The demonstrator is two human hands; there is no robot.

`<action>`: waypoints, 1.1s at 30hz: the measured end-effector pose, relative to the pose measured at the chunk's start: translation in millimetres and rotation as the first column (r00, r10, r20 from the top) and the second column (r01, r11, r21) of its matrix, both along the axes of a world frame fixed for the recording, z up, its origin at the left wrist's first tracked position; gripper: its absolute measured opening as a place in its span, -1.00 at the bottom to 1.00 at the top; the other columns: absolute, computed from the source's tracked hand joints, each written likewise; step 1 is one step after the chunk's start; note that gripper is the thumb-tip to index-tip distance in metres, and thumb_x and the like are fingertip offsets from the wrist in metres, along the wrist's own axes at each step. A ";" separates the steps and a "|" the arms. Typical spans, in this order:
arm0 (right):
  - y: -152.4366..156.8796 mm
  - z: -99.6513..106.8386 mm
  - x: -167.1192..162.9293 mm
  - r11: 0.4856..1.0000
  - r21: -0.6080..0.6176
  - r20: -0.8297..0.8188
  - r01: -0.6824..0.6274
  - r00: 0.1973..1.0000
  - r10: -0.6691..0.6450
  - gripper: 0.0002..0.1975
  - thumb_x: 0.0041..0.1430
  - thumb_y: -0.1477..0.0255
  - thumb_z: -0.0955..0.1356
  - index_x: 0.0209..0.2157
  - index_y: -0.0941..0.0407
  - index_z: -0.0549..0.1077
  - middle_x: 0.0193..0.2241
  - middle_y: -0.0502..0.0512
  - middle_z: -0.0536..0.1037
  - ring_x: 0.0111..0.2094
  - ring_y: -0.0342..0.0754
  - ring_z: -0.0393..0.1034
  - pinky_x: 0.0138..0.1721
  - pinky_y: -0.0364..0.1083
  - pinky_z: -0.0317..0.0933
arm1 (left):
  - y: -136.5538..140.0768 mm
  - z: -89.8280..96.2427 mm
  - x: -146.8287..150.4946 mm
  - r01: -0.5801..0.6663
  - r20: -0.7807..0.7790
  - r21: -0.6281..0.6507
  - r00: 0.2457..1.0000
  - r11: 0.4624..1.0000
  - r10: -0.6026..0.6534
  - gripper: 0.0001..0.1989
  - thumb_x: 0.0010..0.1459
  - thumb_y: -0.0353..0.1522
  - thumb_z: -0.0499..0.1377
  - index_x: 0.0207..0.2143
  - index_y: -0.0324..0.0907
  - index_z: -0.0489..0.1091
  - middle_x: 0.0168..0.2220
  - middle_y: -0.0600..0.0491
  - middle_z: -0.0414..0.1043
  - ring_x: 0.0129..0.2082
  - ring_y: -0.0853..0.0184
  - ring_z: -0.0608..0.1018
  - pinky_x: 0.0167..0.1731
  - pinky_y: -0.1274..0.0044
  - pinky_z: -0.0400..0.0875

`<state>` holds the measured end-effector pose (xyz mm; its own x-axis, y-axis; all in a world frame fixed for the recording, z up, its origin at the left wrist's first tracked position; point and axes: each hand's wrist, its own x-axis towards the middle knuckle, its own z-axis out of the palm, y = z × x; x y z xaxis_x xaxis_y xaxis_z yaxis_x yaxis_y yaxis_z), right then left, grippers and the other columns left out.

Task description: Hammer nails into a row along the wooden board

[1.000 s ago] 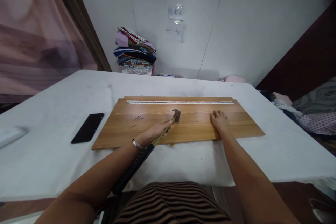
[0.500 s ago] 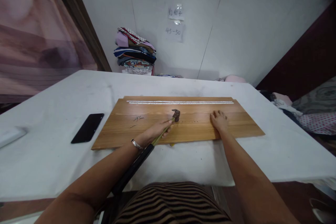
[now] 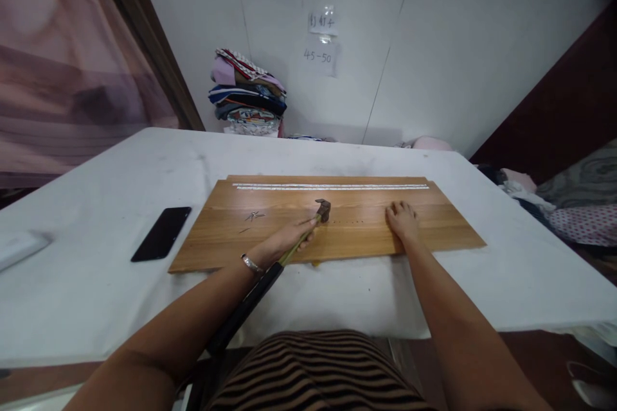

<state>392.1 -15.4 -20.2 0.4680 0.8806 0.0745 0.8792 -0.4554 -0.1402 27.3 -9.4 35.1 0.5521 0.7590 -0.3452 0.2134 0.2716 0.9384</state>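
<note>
Upper paper [image 3: 322, 23]: “钉钉子”; lower paper [image 3: 320, 61]: “45-50”

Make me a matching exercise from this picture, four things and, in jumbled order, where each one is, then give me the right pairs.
Things
1. hammer
2. phone
3. fabric stack
4. right hand

Places
A. near the wall, at the far edge of the table
B. resting on the wooden board
C. gripped in the left hand
D. lying left of the board

Pairs
1-C, 2-D, 3-A, 4-B

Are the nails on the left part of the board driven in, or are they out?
Out: the nails lie on their sides on the wooden board, several crossing in a small cluster.
</note>
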 end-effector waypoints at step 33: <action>0.2 -0.1 0.1 1.000 -0.009 -0.008 0.010 1.000 -0.010 -0.49 0.47 0.24 0.11 0.23 0.13 0.46 0.31 0.33 0.38 0.32 0.17 0.19 0.29 0.15 0.03 | 0.8 -1.4 -3.6 0.010 0.051 -0.008 0.999 1.000 -0.010 -0.44 0.20 0.12 0.22 -0.10 -0.19 0.39 -0.45 0.14 0.24 -0.55 0.46 0.19 -0.55 0.54 0.04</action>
